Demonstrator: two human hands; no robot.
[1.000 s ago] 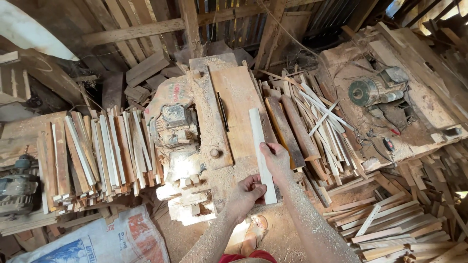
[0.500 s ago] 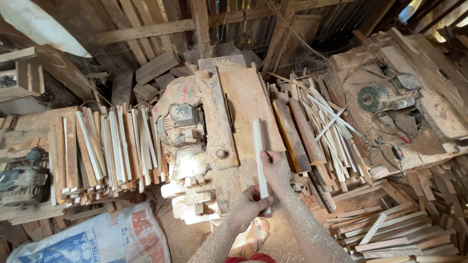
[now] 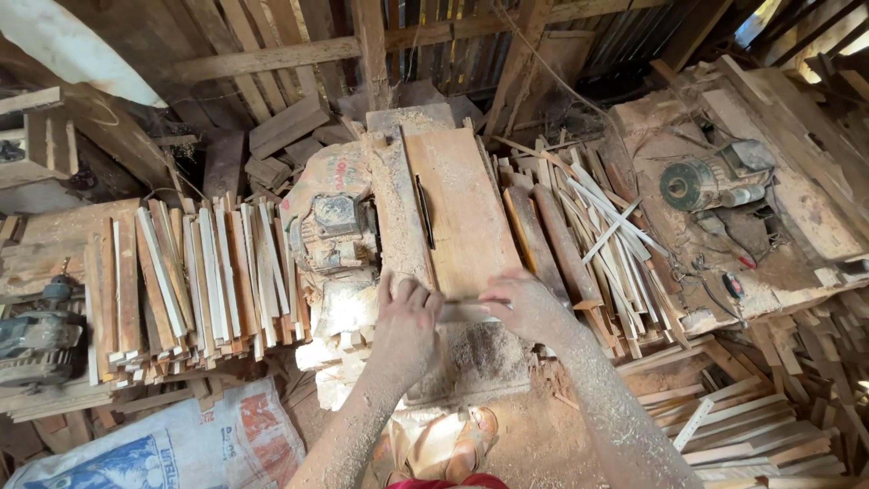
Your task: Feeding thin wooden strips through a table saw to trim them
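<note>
Gripping a thin pale wooden strip (image 3: 463,311) crosswise at the near end of the sawdust-covered wooden saw bench (image 3: 462,208), left hand (image 3: 405,321) and right hand (image 3: 525,306) both curled shut on it; best kept level, fingertips away from the dark blade slot (image 3: 423,210).

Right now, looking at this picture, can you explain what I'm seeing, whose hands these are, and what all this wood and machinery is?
The picture comes from a camera worn on a person's head, looking down at their own two bare hands in a wood workshop. The left hand and right hand hold a short wooden strip between them, crosswise over a sawdust-covered table saw with a dark blade slot. An electric motor sits beside it. Cut wooden slats are stacked to the left and piled loosely to the right. Another motor-driven machine rests on a bench at the far right, and a printed sack lies at lower left.
</note>
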